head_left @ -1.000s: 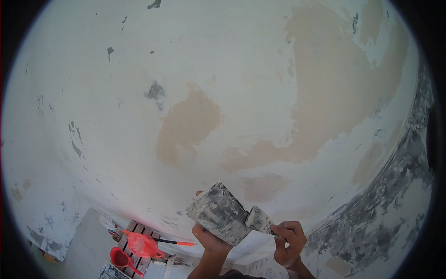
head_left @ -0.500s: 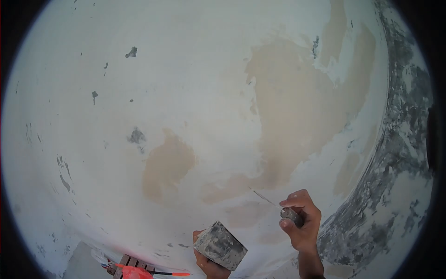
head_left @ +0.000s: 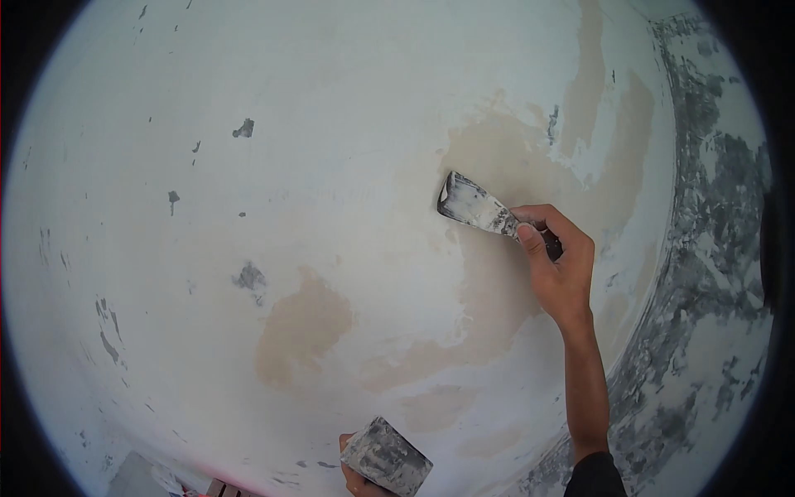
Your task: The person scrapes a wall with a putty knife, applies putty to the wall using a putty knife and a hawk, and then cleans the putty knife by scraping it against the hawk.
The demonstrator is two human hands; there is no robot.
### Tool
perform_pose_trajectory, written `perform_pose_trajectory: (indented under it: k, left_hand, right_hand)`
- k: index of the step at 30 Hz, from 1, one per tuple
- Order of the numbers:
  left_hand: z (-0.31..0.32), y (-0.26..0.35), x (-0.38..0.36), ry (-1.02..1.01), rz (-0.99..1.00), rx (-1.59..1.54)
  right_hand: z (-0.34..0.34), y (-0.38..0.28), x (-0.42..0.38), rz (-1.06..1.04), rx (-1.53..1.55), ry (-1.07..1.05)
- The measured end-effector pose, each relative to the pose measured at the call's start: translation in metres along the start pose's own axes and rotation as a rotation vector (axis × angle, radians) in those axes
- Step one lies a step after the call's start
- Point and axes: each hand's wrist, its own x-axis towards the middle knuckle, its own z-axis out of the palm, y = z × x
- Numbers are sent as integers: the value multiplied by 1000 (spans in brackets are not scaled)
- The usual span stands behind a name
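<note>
My right hand (head_left: 567, 269) is closed round the handle of a putty knife (head_left: 472, 204). Its blade, smeared with white and dark filler, points up and left, with the edge at the white wall (head_left: 348, 166) beside the large tan patch (head_left: 497, 149). Low in the view, my left hand (head_left: 351, 472) grips a rectangular flat plate (head_left: 387, 457) coated in grey and white filler. The fingers of that hand are partly hidden behind the plate.
A smaller tan patch (head_left: 302, 327) lies on the wall left of centre, with several grey chipped spots around it. On the right, a corner meets a mottled grey wall (head_left: 696, 248). A slatted brown object (head_left: 222, 489) shows at the bottom left.
My right hand has moved up the wall, and the putty knife has turned from edge-on to show its blade face. The wall and left hand sit slightly lower in view.
</note>
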Motion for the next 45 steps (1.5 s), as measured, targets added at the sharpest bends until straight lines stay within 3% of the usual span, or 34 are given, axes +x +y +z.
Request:
perform_pose_trajectory:
  k: [4, 7, 9, 10, 12, 13, 16, 18, 19, 22, 24, 25, 27, 28, 30, 34, 36, 37, 40, 43, 45]
  left_hand:
    - [-34, -17, 19, -115, 144, 267]
    - [-35, -19, 23, -165, 283, 413]
    - [-27, -12, 22, -142, 98, 182]
    - [-14, -3, 18, -146, 96, 186]
    - [10, 8, 8, 49, -106, -31]
    - [10, 7, 8, 46, -107, -28]
    - [-4, -3, 13, -20, -109, -50]
    - [-20, -11, 26, -223, -108, -296]
    - [-21, -14, 27, -224, -109, -298]
    - [-10, -9, 22, -216, -73, -243]
    - [12, 2, 6, 6, -115, 31]
    - [1, -6, 9, 6, -114, 32]
    - [-14, -19, 17, -203, 173, 375]
    - [-10, -16, 15, -202, 177, 370]
    - [4, -7, 7, 2, -147, -87]
    - [-3, -15, 11, -35, -131, -10]
    - [-16, -28, 23, -195, -147, -304]
    - [-17, -27, 22, -190, -142, -307]
    - [-2, -13, 7, -176, -121, -283]
    - [6, 2, -9, -49, -101, -141]
    - [-4, 5, -4, -253, 40, 187]
  right_hand:
    - [-3, 5, -5, 48, -47, -6]
    - [-6, 5, -9, -33, -3, 104]
    - [-6, 1, -7, -55, 18, 137]
    - [-3, 0, -6, -52, 16, 140]
    - [3, -2, -2, -59, -45, 83]
    - [3, -2, -2, -58, -47, 86]
    - [2, -1, -3, -37, -101, 90]
    - [-5, 3, -7, -16, -89, 134]
    - [-6, 1, -7, -17, -91, 135]
    - [-2, -6, -1, -16, -45, 124]
    - [3, -5, 5, -39, -98, 101]
    - [4, -3, 4, -39, -97, 102]
    - [3, 1, 6, -37, -111, 122]
    - [1, 2, 4, -43, -108, 122]
    - [-3, 3, 1, -92, -67, 175]
    - [2, -3, 3, -97, -74, 154]
    - [3, -2, 4, -81, -136, 130]
    - [1, -1, 2, -83, -130, 124]
    - [-14, 4, -19, -72, -62, 254]
    - [-22, -3, -59, -54, 5, 207]
    - [-23, -18, -86, -43, -26, 74]
